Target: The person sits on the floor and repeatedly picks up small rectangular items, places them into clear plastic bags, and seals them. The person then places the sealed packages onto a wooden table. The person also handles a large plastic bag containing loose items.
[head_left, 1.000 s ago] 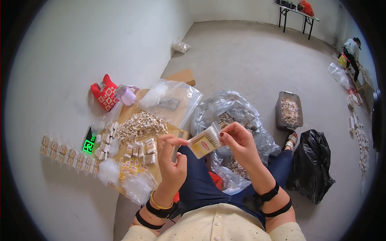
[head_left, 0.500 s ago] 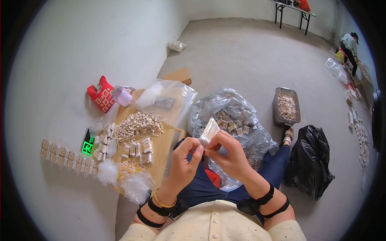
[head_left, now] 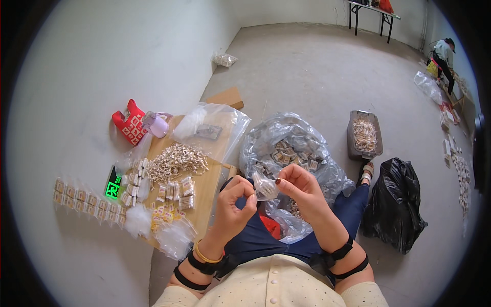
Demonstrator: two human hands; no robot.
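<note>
Between my hands hangs a small clear plastic bag of cotton swabs (head_left: 264,188), with the swab ends showing through the film. My right hand (head_left: 305,197) pinches the bag's right edge between thumb and index finger. My left hand (head_left: 234,207) is closed at its left side, thumb against curled fingers, gripping the bag's edge; the exact hold is partly hidden. Beyond my hands, a big clear plastic sack (head_left: 327,148) on the floor contains several small swab packs (head_left: 292,153). On the table to my left lie a loose heap of cotton swabs (head_left: 176,162) and several swab bundles (head_left: 179,192).
The wooden table (head_left: 217,176) also bears yellow-and-white slips (head_left: 164,214) and empty clear bags (head_left: 176,239). A lilac jug (head_left: 156,124) and red bag (head_left: 130,123) are behind. Right of the sack stand a grey swab bin (head_left: 379,146) and black bag (head_left: 395,204). A person (head_left: 444,59) bends far right.
The swab bag has dropped lower and tipped, from swabs pointing up to their ends facing me. My right hand has moved slightly right, away from my left.
</note>
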